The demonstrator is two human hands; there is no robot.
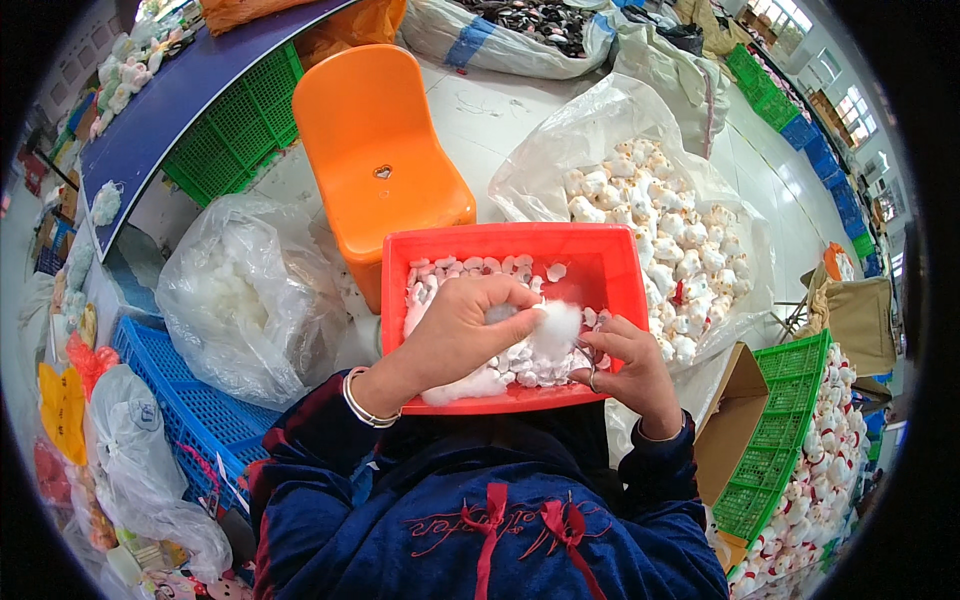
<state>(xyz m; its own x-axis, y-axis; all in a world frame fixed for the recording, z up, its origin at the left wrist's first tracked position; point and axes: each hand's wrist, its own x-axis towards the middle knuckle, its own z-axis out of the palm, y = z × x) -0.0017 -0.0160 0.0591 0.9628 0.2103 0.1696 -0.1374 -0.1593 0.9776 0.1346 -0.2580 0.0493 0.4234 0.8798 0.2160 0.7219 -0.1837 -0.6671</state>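
My left hand [465, 325] is over the red plastic bin [515, 240], thumb and fingers pinched on a tuft of white stuffing [557, 328]. Right of the tuft, my right hand [635, 368] has its fingers curled round a thin metal tool, mostly hidden, with a loop showing at the fingers; its kind I cannot make out. Inside the bin lie many small white fabric pieces [525, 365], some with pinkish parts. More loose white fluff [465, 388] rests along the bin's near left side, below my left wrist.
An orange chair [385, 150] stands behind the bin. To the left are a clear bag of stuffing [235, 300] and a blue crate [180, 400]. At right, a clear bag holds stuffed white pieces [690, 250], with a cardboard box [733, 425] and green crate [775, 440] nearer me.
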